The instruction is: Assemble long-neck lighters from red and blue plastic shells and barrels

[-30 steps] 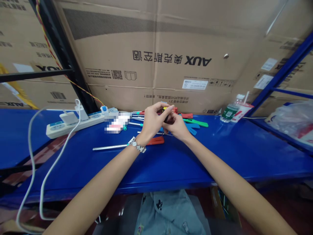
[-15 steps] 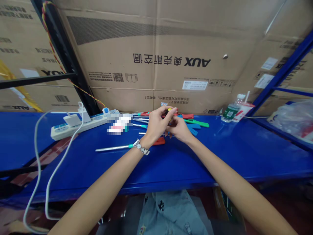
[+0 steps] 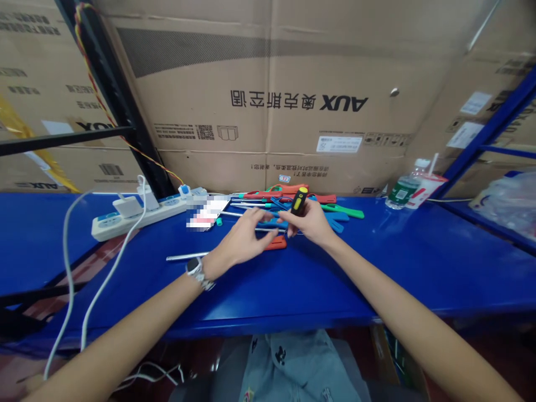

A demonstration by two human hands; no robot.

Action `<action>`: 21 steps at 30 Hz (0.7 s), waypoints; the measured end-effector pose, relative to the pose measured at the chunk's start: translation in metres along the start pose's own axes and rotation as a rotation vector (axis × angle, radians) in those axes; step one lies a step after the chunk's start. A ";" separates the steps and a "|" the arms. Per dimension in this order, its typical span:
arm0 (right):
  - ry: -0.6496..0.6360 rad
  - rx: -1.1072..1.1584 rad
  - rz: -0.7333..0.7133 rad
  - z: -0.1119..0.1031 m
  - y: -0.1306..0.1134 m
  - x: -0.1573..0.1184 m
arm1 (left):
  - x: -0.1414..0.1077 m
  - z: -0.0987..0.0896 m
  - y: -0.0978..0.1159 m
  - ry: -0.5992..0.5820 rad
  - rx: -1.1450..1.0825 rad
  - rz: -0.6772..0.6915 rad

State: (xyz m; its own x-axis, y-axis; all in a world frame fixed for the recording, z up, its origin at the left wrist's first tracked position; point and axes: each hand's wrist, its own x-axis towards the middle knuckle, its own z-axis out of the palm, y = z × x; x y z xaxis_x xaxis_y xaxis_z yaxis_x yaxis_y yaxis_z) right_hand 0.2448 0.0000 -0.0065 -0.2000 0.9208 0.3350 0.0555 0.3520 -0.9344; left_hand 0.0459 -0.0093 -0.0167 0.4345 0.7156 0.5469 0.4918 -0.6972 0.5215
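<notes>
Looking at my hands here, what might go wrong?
The black-and-yellow handle in your right hand could slip and hit your left hand, whose spread fingers are close by. Your left forearm might snag the white cable nearby and tug the power strip. Your left hand might also knock the orange handle beside it.

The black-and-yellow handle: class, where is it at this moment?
In the head view, the black-and-yellow handle is just right of centre, held by the right hand; the left hand is apart from it, to its left.
</notes>
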 end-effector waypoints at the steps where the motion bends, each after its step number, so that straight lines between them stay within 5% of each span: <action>1: 0.016 0.012 0.008 0.003 0.002 0.000 | -0.009 -0.001 -0.006 -0.080 0.065 -0.005; 5: 0.025 0.034 0.033 0.008 0.003 -0.002 | -0.026 0.004 -0.019 -0.250 0.126 -0.001; 11: -0.165 0.114 0.085 -0.012 -0.002 -0.008 | -0.020 0.011 -0.024 -0.225 0.078 0.010; 17: 0.089 0.022 0.026 0.000 0.006 0.001 | -0.024 0.013 -0.025 -0.214 0.107 0.004; 21: 0.130 0.036 0.019 0.010 0.011 0.006 | -0.023 0.013 -0.023 -0.226 0.113 0.003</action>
State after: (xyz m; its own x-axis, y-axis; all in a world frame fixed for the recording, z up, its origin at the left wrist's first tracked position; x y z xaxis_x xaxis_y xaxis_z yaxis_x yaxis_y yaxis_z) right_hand 0.2345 0.0073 -0.0156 -0.0702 0.9421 0.3278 0.0223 0.3300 -0.9437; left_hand 0.0345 -0.0096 -0.0495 0.5872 0.7139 0.3814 0.5661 -0.6990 0.4370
